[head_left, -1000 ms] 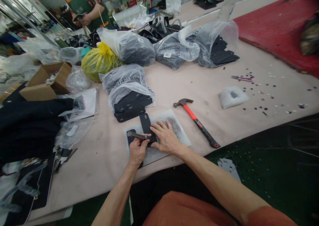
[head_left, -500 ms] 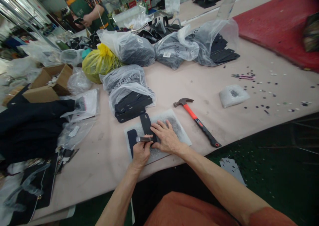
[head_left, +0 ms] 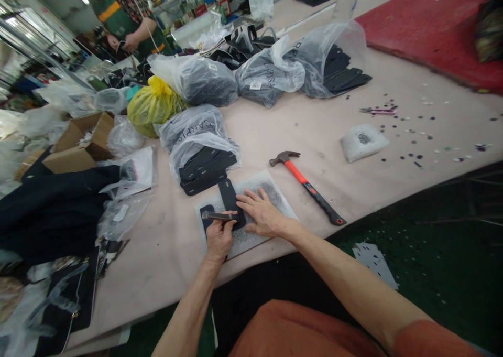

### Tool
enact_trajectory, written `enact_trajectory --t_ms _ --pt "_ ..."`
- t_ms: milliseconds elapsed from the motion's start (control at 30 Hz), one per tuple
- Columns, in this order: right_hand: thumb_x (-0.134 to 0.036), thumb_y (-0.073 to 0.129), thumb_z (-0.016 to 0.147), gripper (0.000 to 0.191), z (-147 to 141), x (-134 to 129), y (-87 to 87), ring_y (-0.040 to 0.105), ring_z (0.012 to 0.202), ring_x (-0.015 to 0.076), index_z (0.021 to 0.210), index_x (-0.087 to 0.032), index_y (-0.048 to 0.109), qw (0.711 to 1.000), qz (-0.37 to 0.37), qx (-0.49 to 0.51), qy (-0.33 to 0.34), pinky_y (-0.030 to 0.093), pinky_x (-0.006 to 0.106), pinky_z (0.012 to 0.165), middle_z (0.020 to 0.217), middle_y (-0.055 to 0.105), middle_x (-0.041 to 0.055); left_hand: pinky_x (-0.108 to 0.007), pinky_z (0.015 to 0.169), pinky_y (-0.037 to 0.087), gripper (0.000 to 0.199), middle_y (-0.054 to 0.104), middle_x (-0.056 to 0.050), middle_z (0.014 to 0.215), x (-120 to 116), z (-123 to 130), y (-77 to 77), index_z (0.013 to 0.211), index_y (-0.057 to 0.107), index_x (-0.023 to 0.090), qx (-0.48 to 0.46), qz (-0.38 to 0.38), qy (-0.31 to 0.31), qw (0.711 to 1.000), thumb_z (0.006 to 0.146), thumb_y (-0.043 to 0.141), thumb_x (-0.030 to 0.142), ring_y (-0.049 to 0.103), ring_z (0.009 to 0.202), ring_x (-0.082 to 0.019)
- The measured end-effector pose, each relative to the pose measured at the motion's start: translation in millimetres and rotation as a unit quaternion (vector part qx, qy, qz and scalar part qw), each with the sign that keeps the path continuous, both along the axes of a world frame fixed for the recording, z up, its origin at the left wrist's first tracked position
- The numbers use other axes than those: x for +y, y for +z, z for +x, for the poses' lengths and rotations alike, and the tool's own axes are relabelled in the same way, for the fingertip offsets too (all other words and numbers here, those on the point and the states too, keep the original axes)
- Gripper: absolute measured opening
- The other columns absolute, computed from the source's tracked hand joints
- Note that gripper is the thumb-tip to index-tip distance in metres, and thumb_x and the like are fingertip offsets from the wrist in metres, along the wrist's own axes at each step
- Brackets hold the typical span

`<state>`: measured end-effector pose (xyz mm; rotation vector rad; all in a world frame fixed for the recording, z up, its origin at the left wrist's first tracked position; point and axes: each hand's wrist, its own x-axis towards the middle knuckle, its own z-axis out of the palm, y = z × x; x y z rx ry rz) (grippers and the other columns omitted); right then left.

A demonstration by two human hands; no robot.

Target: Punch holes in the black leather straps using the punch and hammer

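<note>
My left hand (head_left: 219, 239) is closed around a metal punch (head_left: 215, 216), holding it tilted low above a black strip (head_left: 228, 193) with slots. The strip lies on a whitish, worn board (head_left: 285, 202), beside another dark piece (head_left: 205, 210) that is partly covered by the punch and hand. My right hand (head_left: 261, 213) rests with fingers spread on the board, its fingertips at the strip's right edge. To its right, a claw hammer (head_left: 308, 185) with a red and black handle lies on the table. The punch's working end is hidden by my left fingers.
Behind the board lies an open plastic bag of black strips (head_left: 206, 168), with more filled bags (head_left: 212, 79) and a yellow bag (head_left: 155, 108) beyond. A wrapped white block (head_left: 363, 142), pink-handled snips (head_left: 379, 110) and scattered bits lie right. Another person (head_left: 133, 32) stands at the back left.
My left hand has turned the punch so it points more to the left. My right thumb has drawn away from the left hand. The view has shifted slightly.
</note>
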<state>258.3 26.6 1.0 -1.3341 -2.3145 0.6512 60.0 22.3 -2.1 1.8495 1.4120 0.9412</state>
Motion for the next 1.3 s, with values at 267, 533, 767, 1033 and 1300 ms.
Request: enact_trajectory --t_ms 267,533,767,1033,1300 --pt "-0.036 0.071 0.074 0.072 1.7 0.2 -0.7 0.021 0.141 0.0329 0.139 -0.018 0.044 1.000 -0.002 0.013 -0.006 0.005 0.060 0.112 0.149 0.037 0.0120 -0.038 0.091 0.053 0.018 0.072 -0.005 0.099 -0.3 0.5 4.3 0.094 0.070 0.020 -0.023 -0.028 0.017 0.999 0.085 0.059 0.029 0.066 0.097 -0.022" --pt "-0.036 0.072 0.074 0.072 0.6 0.9 0.9 0.021 0.141 0.0333 0.138 -0.019 0.045 1.000 -0.010 0.012 -0.010 0.005 0.060 0.112 0.149 0.037 0.0122 -0.037 0.088 0.055 0.018 0.072 -0.005 0.099 0.4 0.8 2.3 0.095 0.070 0.019 -0.037 -0.033 0.017 0.999 0.084 0.061 0.031 0.067 0.094 -0.021" --pt "-0.037 0.072 0.074 0.072 -0.6 0.6 -1.7 0.021 0.140 0.0332 0.138 -0.019 0.045 1.000 -0.001 0.007 -0.012 0.006 0.060 0.112 0.149 0.037 0.0113 -0.040 0.092 0.053 0.019 0.073 -0.005 0.101 -0.6 -1.0 -4.4 0.099 0.069 0.022 -0.007 0.004 -0.010 1.000 0.084 0.060 0.029 0.067 0.097 -0.021" --pt "-0.038 0.071 0.074 0.073 -2.6 0.3 -2.0 0.020 0.141 0.0326 0.139 -0.020 0.043 1.000 -0.003 0.002 -0.013 0.006 0.060 0.112 0.149 0.037 0.0112 -0.036 0.089 0.054 0.018 0.073 -0.004 0.100 -1.0 3.8 -6.5 0.100 0.068 0.022 0.036 0.043 -0.009 0.998 0.085 0.058 0.026 0.068 0.095 -0.021" --pt "-0.038 0.071 0.075 0.074 -3.2 -0.3 -1.6 0.021 0.141 0.0332 0.140 -0.020 0.041 1.000 -0.007 -0.008 -0.008 0.008 0.059 0.112 0.150 0.036 0.0106 -0.034 0.089 0.053 0.018 0.073 -0.005 0.101 -2.5 7.7 -6.4 0.101 0.066 0.022 0.062 0.080 -0.024 0.995 0.086 0.056 0.023 0.068 0.096 -0.021"
